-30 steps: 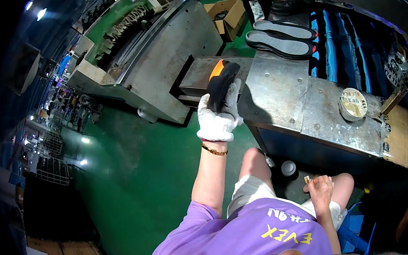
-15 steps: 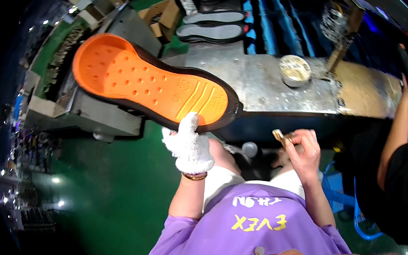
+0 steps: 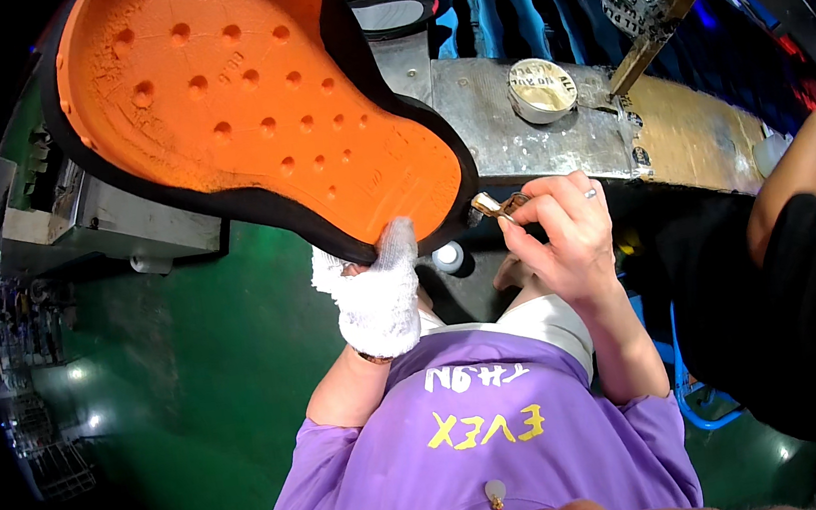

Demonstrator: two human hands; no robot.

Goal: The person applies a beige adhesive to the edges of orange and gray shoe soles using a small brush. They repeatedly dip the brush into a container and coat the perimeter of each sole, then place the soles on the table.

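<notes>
My left hand (image 3: 377,294), in a white cotton glove, grips the heel end of a large shoe sole (image 3: 250,102). The sole is orange with rows of small dimples and has a black rim, and it is lifted close to the camera, filling the upper left. My bare right hand (image 3: 557,233), with a ring on one finger, pinches a small brass-coloured tool (image 3: 495,207) just right of the sole's heel. Both hands hover above my lap in front of a metal workbench (image 3: 483,115).
A round flat tin (image 3: 542,89) sits on the workbench, beside a wooden stick (image 3: 650,36). More dark soles (image 3: 389,0) lie on blue racks behind. A person in black (image 3: 797,311) stands at the right, arm raised. Grey machine (image 3: 113,228) and green floor (image 3: 201,379) lie left.
My left hand has brought the orange sole from the bench up toward the camera, turning its orange face to me. My right hand has risen from my lap to the sole's heel.
</notes>
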